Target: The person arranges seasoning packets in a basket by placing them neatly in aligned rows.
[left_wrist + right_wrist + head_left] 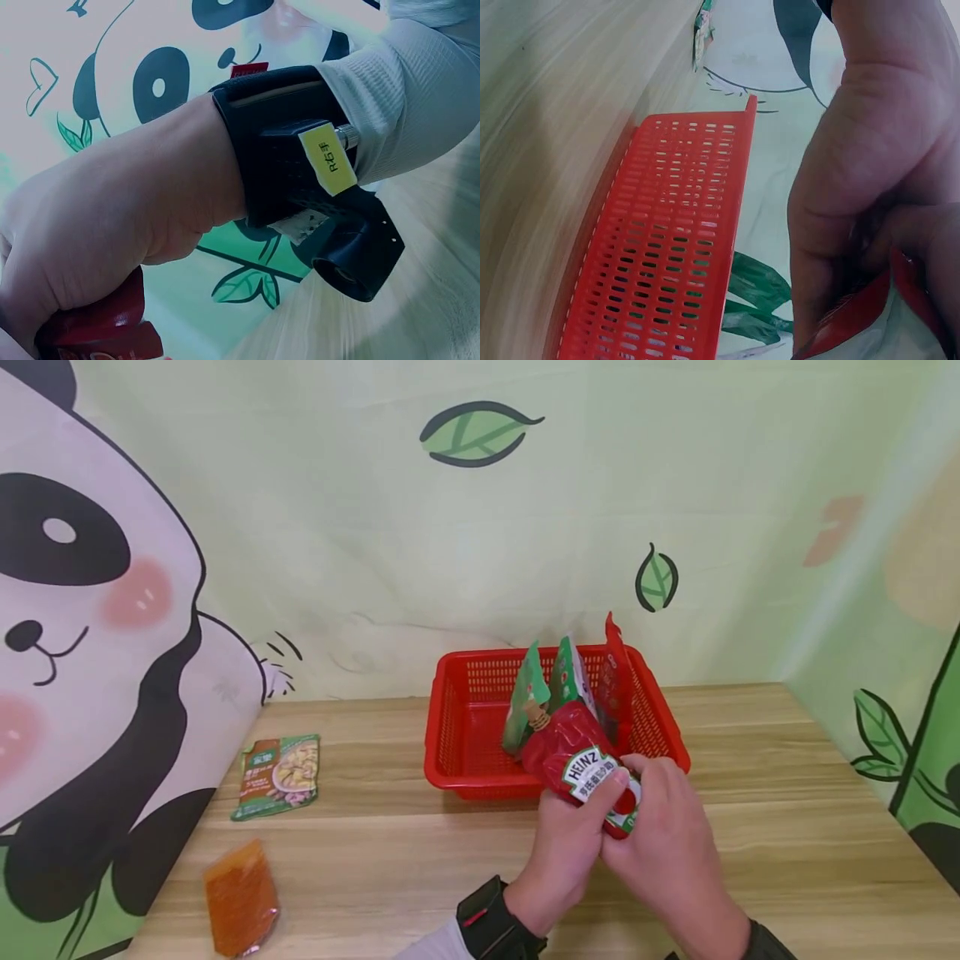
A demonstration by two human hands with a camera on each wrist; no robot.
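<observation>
Both hands hold a red Heinz ketchup pouch (pixel 567 745) tilted in front of the red basket, its brown-capped spout toward the upper left. My left hand (pixel 558 847) grips its lower part, thumb across the front label. The right hand (pixel 667 835) pinches the bottom right edge. In the left wrist view the right hand (pixel 97 225) shows from the back, with red pouch below it. The left hand (pixel 870 157) and part of the pouch (pixel 877 322) appear in the right wrist view. The red basket (pixel 468 790) holds green packets (pixel 528 693) and a red packet (pixel 615 681), standing upright.
On the left of the wooden table (pixel 375 860) lies a green and brown food packet (pixel 280 777). Nearer the front is an orange-brown, clear-wrapped block (pixel 242 897). A panda-printed backdrop (pixel 360 527) stands behind the table.
</observation>
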